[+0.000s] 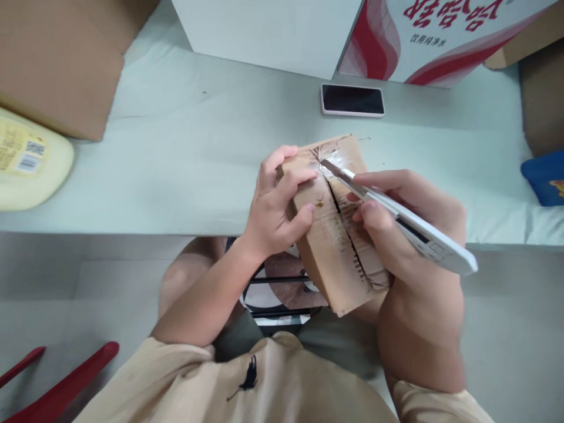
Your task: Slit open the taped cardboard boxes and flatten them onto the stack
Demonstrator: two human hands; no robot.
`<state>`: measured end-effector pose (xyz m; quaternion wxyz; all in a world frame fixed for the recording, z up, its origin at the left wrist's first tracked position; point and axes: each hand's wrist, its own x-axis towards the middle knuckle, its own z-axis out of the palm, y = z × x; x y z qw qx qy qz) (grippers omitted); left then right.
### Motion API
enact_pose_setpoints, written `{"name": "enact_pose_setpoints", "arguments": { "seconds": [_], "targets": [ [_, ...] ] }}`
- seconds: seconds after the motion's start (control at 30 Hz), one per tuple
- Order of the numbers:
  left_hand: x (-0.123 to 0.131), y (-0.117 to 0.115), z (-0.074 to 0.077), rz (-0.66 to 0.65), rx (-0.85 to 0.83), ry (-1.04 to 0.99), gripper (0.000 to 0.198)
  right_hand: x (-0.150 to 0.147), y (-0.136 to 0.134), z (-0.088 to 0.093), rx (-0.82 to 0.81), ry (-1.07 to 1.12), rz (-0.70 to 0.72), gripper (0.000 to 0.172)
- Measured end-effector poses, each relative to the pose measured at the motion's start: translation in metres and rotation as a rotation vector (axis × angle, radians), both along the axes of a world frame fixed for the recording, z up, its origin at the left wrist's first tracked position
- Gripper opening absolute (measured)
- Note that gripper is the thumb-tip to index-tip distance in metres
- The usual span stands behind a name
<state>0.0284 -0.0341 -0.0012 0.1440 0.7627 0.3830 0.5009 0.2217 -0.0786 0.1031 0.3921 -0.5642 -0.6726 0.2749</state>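
A small brown cardboard box [324,235] is held tilted at the table's front edge, partly over my lap. My left hand [282,200] grips its left side, thumb and fingers pressed on the top face. In my right hand [392,217] is a white box cutter [423,235], its blade out. The blade tip meets the clear tape [337,160] near the box's far end. A dark slit runs along the middle of the top face, with ragged, torn-looking marks at both ends.
A phone-like device [352,100] with a dark screen lies on the pale green tabletop [176,147]. Behind it stand a white box [268,35] and a red-and-white carton [423,41]. At left are a large cardboard box [57,64] and a yellow bottle [35,158]; a blue object [546,179] sits right.
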Motion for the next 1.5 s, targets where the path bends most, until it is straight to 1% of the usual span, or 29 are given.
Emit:
{"name": "enact_pose_setpoints", "arguments": {
  "seconds": [0.1,0.2,0.37,0.57,0.67,0.77,0.9,1.03,1.13,1.2,1.33,1.37,1.47,1.5],
  "targets": [
    [0.001,0.001,-0.001,-0.017,0.009,-0.047,0.039,0.0,0.004,0.0,0.014,-0.046,0.031,0.017],
    [0.001,0.001,-0.001,0.007,-0.009,-0.04,0.039,0.001,0.004,-0.001,0.016,-0.084,0.059,0.018],
    [0.002,-0.001,-0.001,0.014,-0.017,-0.026,0.037,-0.002,-0.001,0.002,0.034,-0.09,-0.007,0.014],
    [0.001,-0.002,-0.001,0.032,-0.03,-0.015,0.041,-0.005,0.001,0.002,0.028,-0.14,0.044,0.017],
    [0.001,-0.002,-0.001,0.041,-0.056,0.015,0.044,-0.003,0.001,0.0,0.054,-0.153,0.046,0.013],
    [0.002,-0.002,-0.001,0.045,-0.047,0.016,0.043,-0.002,0.0,-0.001,0.073,-0.134,0.03,0.011],
    [0.003,-0.002,-0.001,0.032,-0.016,-0.024,0.037,-0.003,0.002,-0.001,0.045,-0.158,0.033,0.013],
    [0.0,-0.002,-0.001,0.028,-0.056,0.005,0.04,-0.008,-0.001,0.001,0.044,-0.153,0.014,0.012],
    [-0.002,-0.003,0.0,0.061,-0.094,0.075,0.045,-0.011,-0.009,0.004,0.009,-0.094,-0.05,0.014],
    [-0.002,-0.003,0.0,0.066,-0.076,0.09,0.045,-0.012,-0.011,0.004,-0.015,-0.078,-0.087,0.015],
    [0.0,-0.002,0.0,0.061,-0.018,0.024,0.039,-0.012,-0.011,0.005,-0.025,-0.081,-0.014,0.012],
    [0.001,-0.001,0.0,0.056,-0.013,0.013,0.039,-0.013,-0.011,0.006,-0.027,-0.07,-0.028,0.011],
    [-0.001,0.0,-0.002,0.035,-0.024,-0.006,0.041,-0.017,-0.016,0.009,-0.038,-0.01,-0.146,0.01],
    [-0.002,0.001,-0.002,0.031,-0.039,-0.007,0.042,-0.018,-0.018,0.01,-0.037,0.01,-0.166,0.01]
  ]
}}
